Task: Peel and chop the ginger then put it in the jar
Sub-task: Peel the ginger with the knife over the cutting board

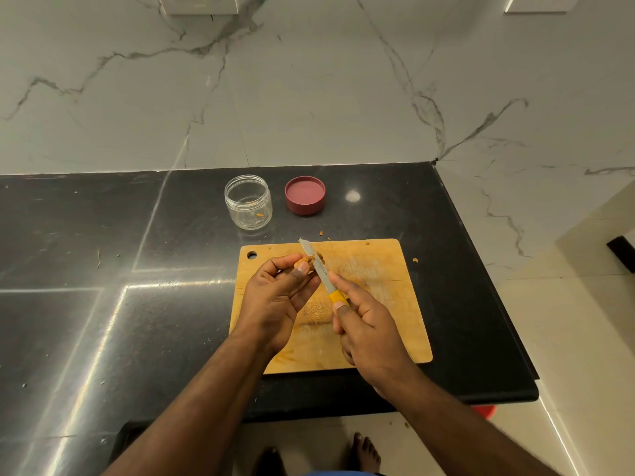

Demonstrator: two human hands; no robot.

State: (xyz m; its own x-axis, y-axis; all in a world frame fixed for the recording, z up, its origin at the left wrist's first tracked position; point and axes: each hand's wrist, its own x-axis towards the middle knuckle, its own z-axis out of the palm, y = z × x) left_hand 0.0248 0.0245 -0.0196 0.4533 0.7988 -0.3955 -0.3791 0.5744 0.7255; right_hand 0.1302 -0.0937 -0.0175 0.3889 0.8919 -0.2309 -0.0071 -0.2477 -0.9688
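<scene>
Black polished stone makes the desk (103,321) we stand at, and on it lies the wooden chopping board (395,304). Behind the board the clear jar (248,202) stands open, just beside its red lid (305,195). Our right hand (367,324) curls round the yellow handle of the knife (318,266), blade laid against the ginger (309,261). Our left hand (275,293) pinches that small knob above the board. We judge it light, firm, knobbly and likely slick where peeled, so our grip belongs on the skinned-side ends, fingertips clear of the serrated edge.
</scene>
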